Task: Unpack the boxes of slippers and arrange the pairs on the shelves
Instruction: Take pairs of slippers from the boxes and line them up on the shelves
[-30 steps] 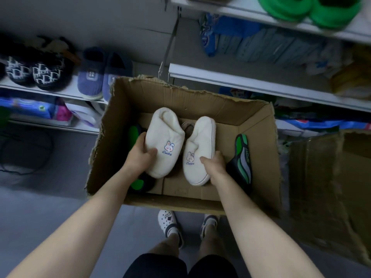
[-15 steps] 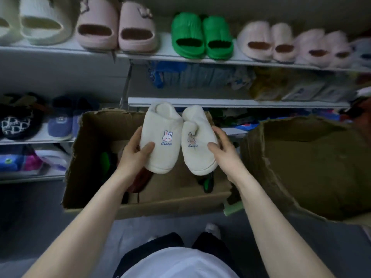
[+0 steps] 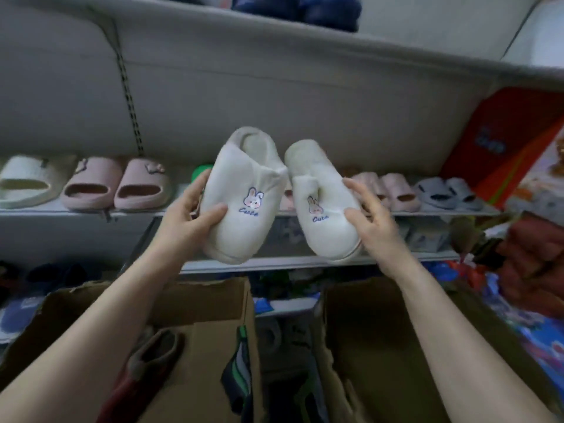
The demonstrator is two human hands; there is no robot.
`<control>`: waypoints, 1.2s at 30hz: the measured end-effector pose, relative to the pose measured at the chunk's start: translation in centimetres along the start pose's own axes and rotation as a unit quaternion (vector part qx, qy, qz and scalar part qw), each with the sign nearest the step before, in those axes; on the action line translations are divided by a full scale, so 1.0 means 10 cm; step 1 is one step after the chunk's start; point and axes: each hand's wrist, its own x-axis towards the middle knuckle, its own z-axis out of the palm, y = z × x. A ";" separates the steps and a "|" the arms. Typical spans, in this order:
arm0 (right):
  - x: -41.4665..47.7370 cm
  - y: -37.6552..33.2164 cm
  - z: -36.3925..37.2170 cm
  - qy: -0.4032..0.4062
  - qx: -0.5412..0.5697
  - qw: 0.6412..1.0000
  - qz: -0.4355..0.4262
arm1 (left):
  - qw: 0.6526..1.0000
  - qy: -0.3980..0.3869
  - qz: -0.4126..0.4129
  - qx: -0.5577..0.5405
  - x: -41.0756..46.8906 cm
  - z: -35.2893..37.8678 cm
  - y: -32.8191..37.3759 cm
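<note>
I hold a pair of white plush slippers with a small bunny patch, raised in front of the middle shelf [image 3: 305,214]. My left hand [image 3: 190,215] grips the left white slipper [image 3: 244,193] by its side. My right hand [image 3: 367,219] grips the right white slipper [image 3: 323,203] along its outer edge. Both slippers point toes down toward me, heels up, and they touch near the top. Below them stands an open cardboard box [image 3: 195,303] with a brown slipper [image 3: 152,355] and a green-striped slipper [image 3: 239,367] inside.
The shelf behind holds a cream slide [image 3: 27,181], pink slides [image 3: 116,187], pale pink slippers [image 3: 387,190] and grey slippers [image 3: 445,193]. A second open cardboard box [image 3: 366,331] stands at lower right. A red box [image 3: 503,141] leans at the right. Dark slippers [image 3: 293,7] sit on the top shelf.
Both hands have lifted the white pair up out of the box to the height of the middle shelf. My view has tilted upward from the box toward the shelves.
</note>
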 end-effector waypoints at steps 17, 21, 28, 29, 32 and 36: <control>2.12 -0.90 -2.62 0.090 0.199 0.976 0.009 | 0.988 0.054 0.146 0.009 1.87 2.02 2.06; 2.50 -1.03 -2.82 0.068 0.278 0.956 0.057 | 0.998 0.028 0.027 -0.050 2.29 2.46 2.35; 2.78 -0.81 -2.98 0.008 0.101 0.995 -0.023 | 0.996 -0.085 0.011 0.032 2.79 2.83 2.26; 2.82 -0.76 -3.00 0.024 0.031 0.999 -0.027 | 0.989 -0.075 0.037 0.119 2.87 2.86 2.20; 2.91 -0.68 -3.04 0.070 -0.203 0.976 -0.042 | 0.874 0.056 0.140 0.462 3.05 2.91 2.03; 3.08 -0.58 -2.92 0.105 -0.291 0.946 -0.095 | 0.805 0.090 0.272 0.520 3.06 3.09 1.82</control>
